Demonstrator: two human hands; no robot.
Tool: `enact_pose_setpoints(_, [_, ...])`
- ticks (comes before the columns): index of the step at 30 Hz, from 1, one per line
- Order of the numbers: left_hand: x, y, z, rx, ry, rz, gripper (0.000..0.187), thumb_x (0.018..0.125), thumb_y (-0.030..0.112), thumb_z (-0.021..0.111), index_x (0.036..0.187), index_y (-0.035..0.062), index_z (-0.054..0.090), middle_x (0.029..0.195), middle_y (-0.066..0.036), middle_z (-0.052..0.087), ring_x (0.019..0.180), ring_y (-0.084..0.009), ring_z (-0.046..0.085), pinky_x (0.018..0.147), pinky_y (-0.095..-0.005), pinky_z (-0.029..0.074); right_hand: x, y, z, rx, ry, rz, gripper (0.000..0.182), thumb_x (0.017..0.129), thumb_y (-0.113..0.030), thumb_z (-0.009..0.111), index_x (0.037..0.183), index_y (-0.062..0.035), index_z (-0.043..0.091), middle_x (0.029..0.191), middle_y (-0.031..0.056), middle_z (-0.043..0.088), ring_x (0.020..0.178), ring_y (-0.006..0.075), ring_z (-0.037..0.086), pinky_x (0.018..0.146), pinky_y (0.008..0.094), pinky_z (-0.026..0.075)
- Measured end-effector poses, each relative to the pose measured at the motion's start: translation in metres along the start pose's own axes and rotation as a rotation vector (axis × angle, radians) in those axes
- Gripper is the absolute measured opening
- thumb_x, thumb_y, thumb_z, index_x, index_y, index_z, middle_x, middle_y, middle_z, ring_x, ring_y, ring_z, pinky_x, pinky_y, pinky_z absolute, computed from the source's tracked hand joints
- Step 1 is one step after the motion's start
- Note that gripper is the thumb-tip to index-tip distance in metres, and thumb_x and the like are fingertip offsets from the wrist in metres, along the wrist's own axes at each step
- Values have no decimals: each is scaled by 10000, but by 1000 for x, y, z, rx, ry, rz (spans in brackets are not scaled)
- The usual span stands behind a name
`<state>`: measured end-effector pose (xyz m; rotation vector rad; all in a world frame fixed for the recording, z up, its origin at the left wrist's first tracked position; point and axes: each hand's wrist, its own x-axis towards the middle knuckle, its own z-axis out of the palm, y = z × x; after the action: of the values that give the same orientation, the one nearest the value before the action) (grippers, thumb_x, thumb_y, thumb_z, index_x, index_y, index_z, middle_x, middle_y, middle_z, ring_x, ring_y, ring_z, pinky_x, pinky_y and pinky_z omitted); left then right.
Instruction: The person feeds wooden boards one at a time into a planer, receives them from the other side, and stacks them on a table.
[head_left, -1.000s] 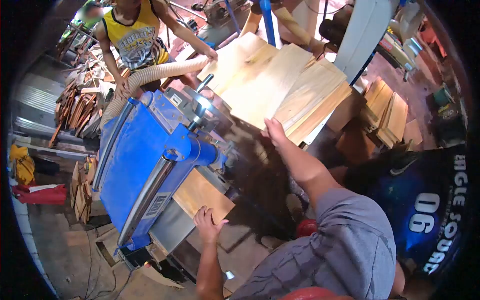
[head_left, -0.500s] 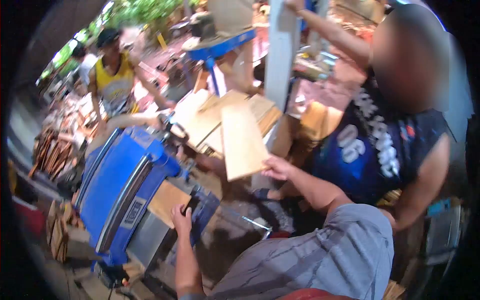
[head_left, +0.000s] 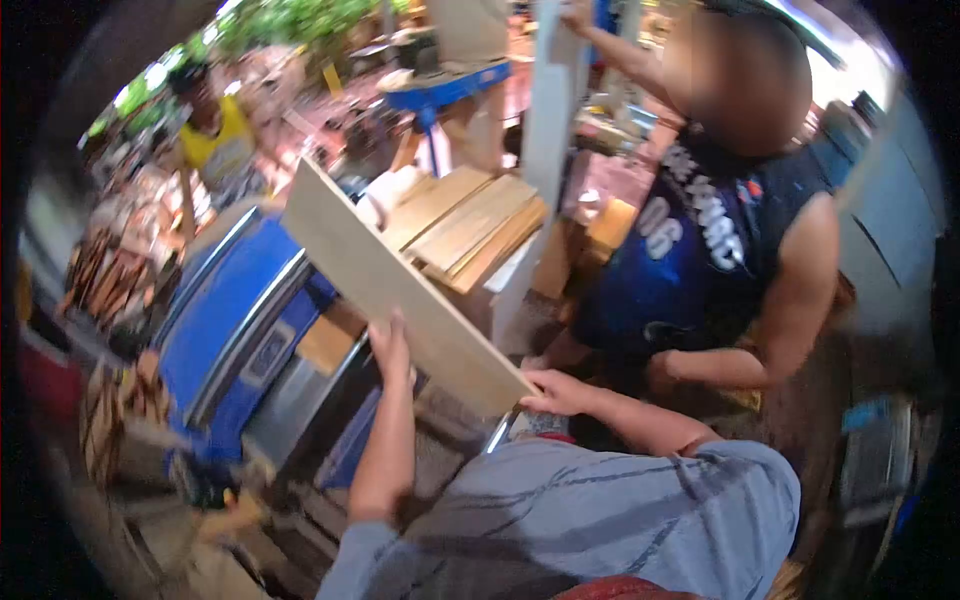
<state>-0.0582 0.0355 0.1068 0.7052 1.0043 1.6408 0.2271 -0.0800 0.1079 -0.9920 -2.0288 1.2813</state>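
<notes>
A long, pale wooden board (head_left: 390,275) is held tilted in front of me, one end raised toward the upper left. My right hand (head_left: 557,392) is closed around its near lower corner. At its lower left edge, my left hand (head_left: 392,352) grips the board, with some fingers hidden. Below and behind it stands a blue planer-like machine (head_left: 225,320) with a metal bed (head_left: 290,415). Another wooden board (head_left: 330,342) lies on that bed, partly covered by the held one.
Several boards are stacked (head_left: 470,235) beyond the held one. A person in a dark jersey (head_left: 690,250) stands close at the right, one arm on a grey post (head_left: 545,150). A person in a yellow top (head_left: 215,145) is behind the machine. Scrap wood (head_left: 115,280) is piled at left.
My left hand has left the board on the machine bed and now grips the held board. That board has swung leftward across the machine. The person at right has shifted leftward in view.
</notes>
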Motion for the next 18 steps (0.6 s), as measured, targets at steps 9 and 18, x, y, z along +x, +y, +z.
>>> enact_pose_setpoints(9, [59,111,-64,-648,175,320,391,950,480,451,1089,132,562,957,-36,600,888,-194,610,771,-371,546,39,-45,6,-528,-80,-378,750,652,7,666,1368,-98,469,1258,223,497,1200,406,459,1021,451,395])
enact_pose_setpoints(18, [42,86,-128,-613,138,408,507,955,502,420,1224,90,545,1140,-99,609,1027,-277,607,870,-418,524,57,28,9,-631,-161,-521,659,739,25,612,1367,-129,479,1435,237,380,1313,420,396,1087,506,322])
